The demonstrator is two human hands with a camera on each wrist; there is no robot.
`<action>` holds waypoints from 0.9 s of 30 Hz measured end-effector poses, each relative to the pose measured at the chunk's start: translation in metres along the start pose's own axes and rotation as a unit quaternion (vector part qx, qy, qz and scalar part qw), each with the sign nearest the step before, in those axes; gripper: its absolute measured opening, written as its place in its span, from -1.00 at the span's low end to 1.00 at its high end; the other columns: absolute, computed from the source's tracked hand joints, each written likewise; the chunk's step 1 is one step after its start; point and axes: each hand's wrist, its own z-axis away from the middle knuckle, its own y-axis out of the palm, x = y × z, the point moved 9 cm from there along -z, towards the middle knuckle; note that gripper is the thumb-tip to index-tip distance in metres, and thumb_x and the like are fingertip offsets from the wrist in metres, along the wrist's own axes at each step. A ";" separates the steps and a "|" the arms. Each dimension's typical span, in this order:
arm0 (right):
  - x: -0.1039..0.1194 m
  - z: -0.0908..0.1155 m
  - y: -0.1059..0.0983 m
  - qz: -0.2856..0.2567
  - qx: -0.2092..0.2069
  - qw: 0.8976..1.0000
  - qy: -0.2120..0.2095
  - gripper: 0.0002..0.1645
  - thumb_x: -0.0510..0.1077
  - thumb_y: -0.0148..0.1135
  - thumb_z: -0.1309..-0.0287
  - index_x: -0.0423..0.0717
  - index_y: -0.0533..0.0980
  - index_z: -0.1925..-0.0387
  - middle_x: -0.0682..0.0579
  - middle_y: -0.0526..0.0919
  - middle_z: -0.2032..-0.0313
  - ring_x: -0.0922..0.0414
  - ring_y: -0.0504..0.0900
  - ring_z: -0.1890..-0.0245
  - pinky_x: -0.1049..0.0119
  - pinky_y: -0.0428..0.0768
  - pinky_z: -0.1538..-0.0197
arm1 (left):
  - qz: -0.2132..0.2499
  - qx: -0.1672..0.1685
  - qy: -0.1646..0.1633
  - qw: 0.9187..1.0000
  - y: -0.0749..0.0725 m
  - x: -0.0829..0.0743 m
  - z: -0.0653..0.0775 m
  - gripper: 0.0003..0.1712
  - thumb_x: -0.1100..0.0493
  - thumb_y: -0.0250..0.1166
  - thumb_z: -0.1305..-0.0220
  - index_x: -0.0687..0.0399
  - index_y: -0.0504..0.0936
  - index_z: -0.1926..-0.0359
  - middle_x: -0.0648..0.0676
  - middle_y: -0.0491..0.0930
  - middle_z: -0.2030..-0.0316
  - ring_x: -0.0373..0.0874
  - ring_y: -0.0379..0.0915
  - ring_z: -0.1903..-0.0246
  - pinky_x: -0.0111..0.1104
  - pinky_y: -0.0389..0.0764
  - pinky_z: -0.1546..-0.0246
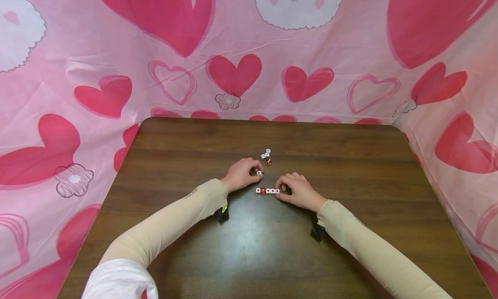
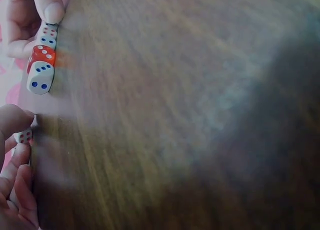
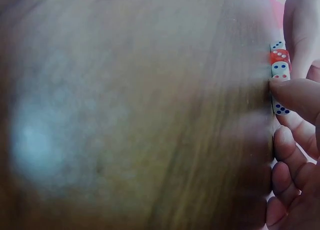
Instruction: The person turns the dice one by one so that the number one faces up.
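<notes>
My left hand (image 1: 242,175) pinches a white die (image 1: 259,172) between thumb and fingers, just behind the left end of a row of dice. In the left wrist view this white die (image 2: 23,136) shows red dots on its side. The row holds several white dice (image 1: 268,191) and one red die (image 1: 263,191), set side by side. At the row's right end, my right hand (image 1: 299,191) pinches the last white die (image 1: 277,191) with thumb and finger. In the right wrist view, the thumb (image 3: 295,93) covers part of the row, and a white die (image 3: 282,109) with blue dots shows below it.
Behind the hands lie loose dice: several white dice (image 1: 266,155) and a red die (image 1: 269,161), close together. The brown wooden table (image 1: 241,255) is bordered by a pink heart-printed cloth (image 1: 249,39) at the back and sides.
</notes>
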 end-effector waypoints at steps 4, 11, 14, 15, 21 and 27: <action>0.000 0.000 0.001 -0.001 0.000 1.000 0.001 -0.75 -0.05 0.52 -0.18 0.10 0.55 0.24 0.23 0.43 0.38 0.15 0.33 0.27 0.16 0.22 0.11 | -0.002 -0.003 0.002 1.000 0.000 0.000 0.001 -0.84 0.08 0.48 -0.31 -0.07 0.72 0.13 -0.05 0.64 0.23 -0.13 0.54 0.16 -0.24 0.53 0.11; -0.001 -0.001 0.002 0.000 0.003 1.000 0.005 -0.75 -0.04 0.52 -0.18 0.11 0.55 0.24 0.24 0.43 0.38 0.15 0.32 0.27 0.17 0.21 0.12 | 0.014 -0.001 0.012 1.000 -0.001 0.001 0.002 -0.77 0.10 0.49 -0.30 0.02 0.69 0.08 -0.01 0.64 0.22 -0.10 0.54 0.15 -0.21 0.53 0.05; -0.001 -0.001 0.003 0.000 0.004 1.000 0.007 -0.75 -0.04 0.52 -0.19 0.10 0.56 0.23 0.23 0.43 0.38 0.15 0.32 0.27 0.17 0.22 0.12 | 0.018 -0.002 0.028 0.999 -0.001 0.002 0.003 -0.80 0.13 0.47 -0.32 0.06 0.67 0.12 0.02 0.62 0.24 -0.10 0.53 0.18 -0.22 0.53 0.04; -0.001 -0.001 0.002 0.000 0.004 1.000 0.007 -0.75 -0.03 0.52 -0.19 0.10 0.56 0.23 0.23 0.43 0.38 0.15 0.32 0.27 0.16 0.22 0.12 | 0.018 -0.003 0.034 0.999 -0.001 0.003 0.004 -0.82 0.14 0.46 -0.32 0.06 0.66 0.14 0.02 0.61 0.25 -0.11 0.52 0.19 -0.23 0.53 0.05; -0.001 -0.001 0.000 0.001 -0.002 1.000 0.002 -0.75 -0.03 0.52 -0.19 0.10 0.56 0.23 0.24 0.42 0.39 0.15 0.32 0.28 0.16 0.22 0.12 | 0.008 0.001 0.066 0.998 -0.004 0.001 0.010 -0.87 0.18 0.45 -0.34 0.08 0.65 0.20 0.02 0.58 0.29 -0.12 0.49 0.23 -0.24 0.53 0.09; -0.001 0.000 0.001 0.002 -0.006 1.000 0.000 -0.75 -0.04 0.53 -0.18 0.11 0.55 0.25 0.24 0.42 0.39 0.16 0.31 0.29 0.17 0.21 0.12 | -0.001 0.027 0.074 0.997 -0.003 0.001 0.023 -0.86 0.14 0.46 -0.32 0.03 0.66 0.20 -0.04 0.56 0.30 -0.16 0.45 0.22 -0.27 0.49 0.10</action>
